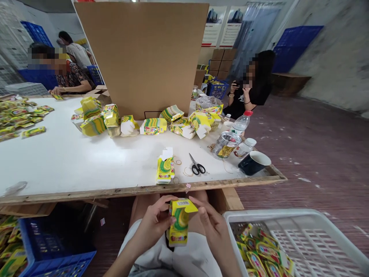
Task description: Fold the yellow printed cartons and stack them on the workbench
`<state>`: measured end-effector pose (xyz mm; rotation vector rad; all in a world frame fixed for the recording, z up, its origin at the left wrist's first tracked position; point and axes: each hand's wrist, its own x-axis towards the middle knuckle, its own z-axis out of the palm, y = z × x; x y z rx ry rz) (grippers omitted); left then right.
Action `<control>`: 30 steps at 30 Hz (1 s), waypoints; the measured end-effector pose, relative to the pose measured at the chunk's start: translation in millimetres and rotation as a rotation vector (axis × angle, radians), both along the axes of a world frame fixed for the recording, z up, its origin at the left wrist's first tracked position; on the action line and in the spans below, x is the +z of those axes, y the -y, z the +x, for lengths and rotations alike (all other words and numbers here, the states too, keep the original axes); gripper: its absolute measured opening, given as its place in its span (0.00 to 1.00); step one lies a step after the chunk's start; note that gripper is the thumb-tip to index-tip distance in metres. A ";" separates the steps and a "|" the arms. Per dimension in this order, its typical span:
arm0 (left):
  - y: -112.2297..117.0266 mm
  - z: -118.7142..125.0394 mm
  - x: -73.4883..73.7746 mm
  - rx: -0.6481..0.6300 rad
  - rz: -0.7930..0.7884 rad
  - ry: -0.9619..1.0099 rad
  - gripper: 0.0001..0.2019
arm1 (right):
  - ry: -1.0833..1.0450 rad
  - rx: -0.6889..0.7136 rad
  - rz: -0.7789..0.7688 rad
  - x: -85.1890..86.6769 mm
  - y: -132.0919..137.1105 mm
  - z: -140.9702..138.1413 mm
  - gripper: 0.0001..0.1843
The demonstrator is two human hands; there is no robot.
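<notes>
Over my lap I hold a small yellow and green carton (179,223) with both hands. My left hand (154,221) grips its left side, fingers curled round it. On the right side my right hand (211,227) pinches the open top flap with the barcode. Another folded carton of the same kind (165,169) stands on the white table (72,161) just beyond the wooden edge.
Black scissors (197,166) and rubber bands lie by that carton. A row of assembled cartons (152,125) stands before a cardboard sheet (144,57). Dark cup (253,162), jar (225,144) and bottle (241,122) sit right. White basket (302,231) right, blue crate (54,246) left. Other people sit beyond.
</notes>
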<state>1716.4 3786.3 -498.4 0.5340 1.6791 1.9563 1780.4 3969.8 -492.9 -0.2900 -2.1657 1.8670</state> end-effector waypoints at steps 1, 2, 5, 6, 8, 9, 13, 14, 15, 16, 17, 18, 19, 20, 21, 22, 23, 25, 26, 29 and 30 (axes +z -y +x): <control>-0.5 0.4 0.9 -0.001 -0.009 -0.016 0.20 | 0.041 0.025 0.023 0.0 -0.1 0.3 0.19; -1.0 1.1 2.1 -0.013 -0.013 -0.014 0.21 | 0.078 0.039 0.043 -0.3 0.6 0.2 0.20; -1.7 4.5 6.4 -0.073 -0.016 0.042 0.23 | 0.115 0.007 0.120 -3.1 6.0 -1.6 0.21; -1.8 5.4 7.4 -0.089 -0.007 0.070 0.24 | 0.107 -0.013 0.138 -3.9 8.5 -2.3 0.20; -1.9 6.0 8.1 -0.092 0.023 0.127 0.24 | 0.096 -0.035 0.154 -4.7 12.8 -3.5 0.19; -1.9 5.5 7.8 -0.081 0.044 0.153 0.25 | 0.096 -0.033 0.157 -4.7 14.3 -3.8 0.19; -2.3 0.9 5.4 -0.047 0.106 0.228 0.27 | 0.093 -0.005 0.106 -3.5 12.4 -3.5 0.19; -2.9 0.3 5.2 -0.049 0.109 0.235 0.27 | 0.087 -0.012 0.083 -3.3 10.9 -3.6 0.19; -4.0 0.4 5.4 -0.052 0.106 0.235 0.27 | 0.082 -0.025 0.061 -3.0 9.6 -3.8 0.19; -5.8 1.3 5.9 -0.055 0.100 0.229 0.27 | 0.079 -0.038 0.039 -2.7 8.8 -4.2 0.19; -8.4 3.0 6.6 -0.058 0.092 0.221 0.27 | 0.074 -0.049 0.015 -2.2 8.3 -4.4 0.18; -11.6 5.2 7.3 -0.060 0.088 0.210 0.26 | 0.064 -0.054 -0.011 -1.3 7.6 -4.0 0.18; -15.4 7.4 8.0 -0.066 0.086 0.192 0.26 | 0.052 -0.049 -0.035 0.2 6.0 -2.6 0.17; -19.3 8.7 8.4 -0.077 0.080 0.163 0.25 | 0.043 -0.035 -0.047 2.5 2.3 0.3 0.17; -22.9 8.3 8.4 -0.083 0.063 0.114 0.24 | 0.034 -0.031 -0.025 5.7 -4.3 5.2 0.16; -25.8 5.4 7.7 -0.075 0.031 0.041 0.23 | 0.024 -0.052 0.047 9.8 -14.6 12.1 0.16; -27.3 -0.5 6.2 -0.046 -0.017 -0.056 0.23 | 0.020 -0.094 0.170 14.5 -28.6 20.8 0.16; -25.8 -21.1 0.5 0.081 -0.147 -0.280 0.24 | 0.001 -0.256 0.537 23.9 -63.9 40.8 0.18; -22.7 -34.6 -3.6 0.173 -0.215 -0.387 0.26 | 0.002 -0.352 0.731 27.6 -81.8 50.1 0.20; -9.0 -73.6 -19.4 0.329 -0.373 -0.563 0.27 | 0.045 -0.467 0.934 30.3 -111.6 63.8 0.26; -4.5 -82.0 -24.8 0.337 -0.387 -0.571 0.23 | 0.046 -0.436 0.866 28.1 -109.3 62.1 0.25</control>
